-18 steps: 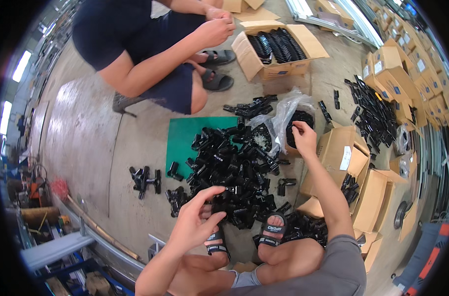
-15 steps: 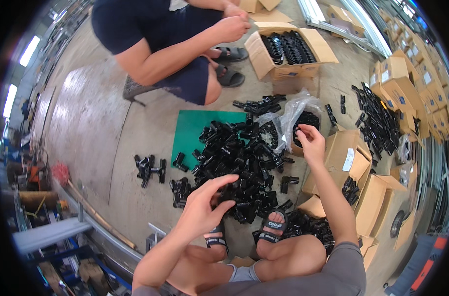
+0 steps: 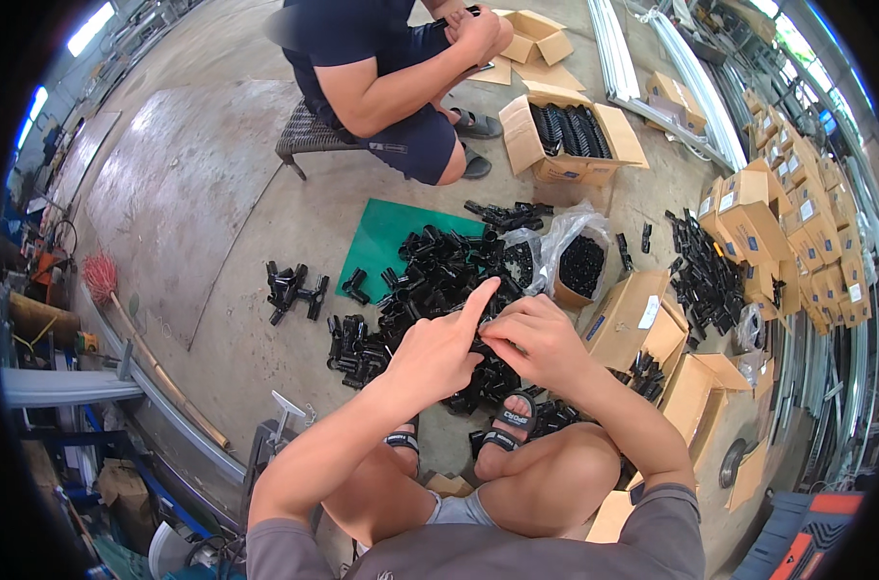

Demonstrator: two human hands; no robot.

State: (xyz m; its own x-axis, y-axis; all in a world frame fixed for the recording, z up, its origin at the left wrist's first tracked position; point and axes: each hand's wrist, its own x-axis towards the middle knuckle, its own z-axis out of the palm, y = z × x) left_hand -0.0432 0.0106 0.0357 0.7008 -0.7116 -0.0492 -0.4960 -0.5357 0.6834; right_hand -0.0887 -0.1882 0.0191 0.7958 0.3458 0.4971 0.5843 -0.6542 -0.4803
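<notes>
My left hand (image 3: 437, 350) and my right hand (image 3: 539, 340) meet above a heap of black plastic fittings (image 3: 439, 280). Together they grip one black fitting (image 3: 479, 341), mostly hidden between the fingers. The left index finger sticks out straight toward the heap. The right fingertips pinch the fitting from the right. The heap spreads over a green mat (image 3: 386, 237) and the concrete floor in front of my knees and sandals.
A person sits on a woven stool (image 3: 304, 140) across the heap, both hands closed on a dark part. Beside that person is an open carton of black rings (image 3: 570, 135). A clear bag of small black pieces (image 3: 579, 263) and more cartons (image 3: 642, 314) lie at right. Loose fittings (image 3: 292, 288) lie at left.
My right hand has come back from the clear bag at the right to meet my left hand. My left hand has lifted off the heap with a fitting.
</notes>
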